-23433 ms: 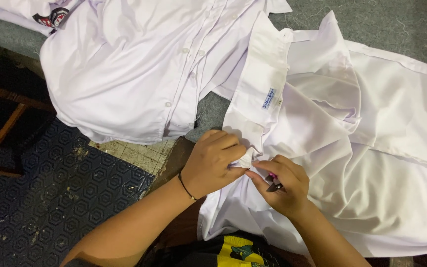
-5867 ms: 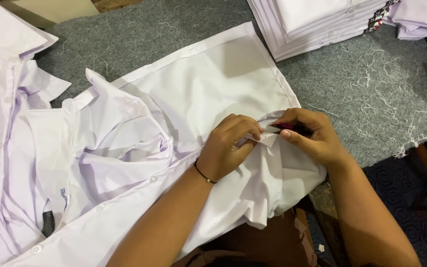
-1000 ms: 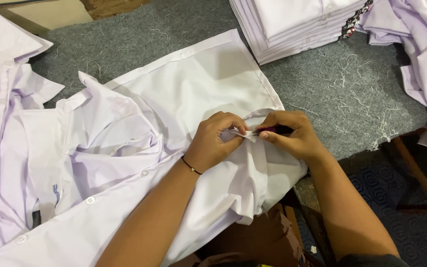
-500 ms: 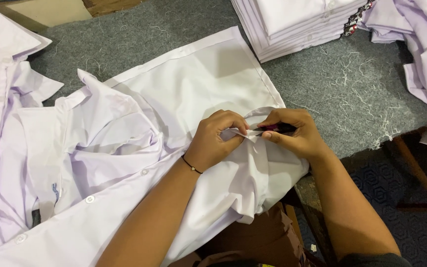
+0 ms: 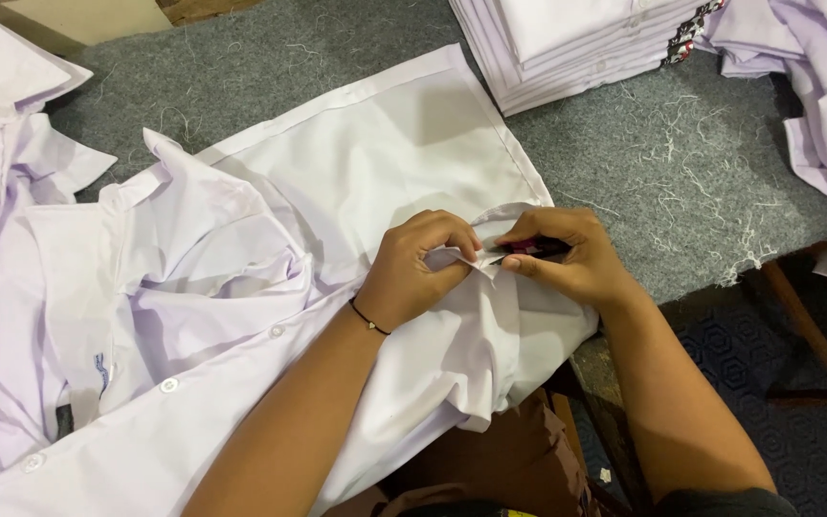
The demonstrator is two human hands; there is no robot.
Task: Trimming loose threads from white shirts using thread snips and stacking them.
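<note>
White cotton shirt [image 5: 356, 191] lies spread on our grey felt table [image 5: 643, 163]. We pinch one fold of its hem in our left hand [image 5: 413, 273]; our right hand [image 5: 567, 258] grips one small dark tool [image 5: 528, 247] against it. One folded stack of shirts [image 5: 576, 38] sits beyond.

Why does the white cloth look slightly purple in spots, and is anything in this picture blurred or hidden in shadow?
Head view: sharp overall; loose threads on the grey table show clearly. The white shirt takes a lilac tint in its folds, likely from the lighting or camera colour. The left hand and right hand cast soft shadows on the cloth. The small dark tool is mostly hidden, and the floor at lower right is dim.
</note>
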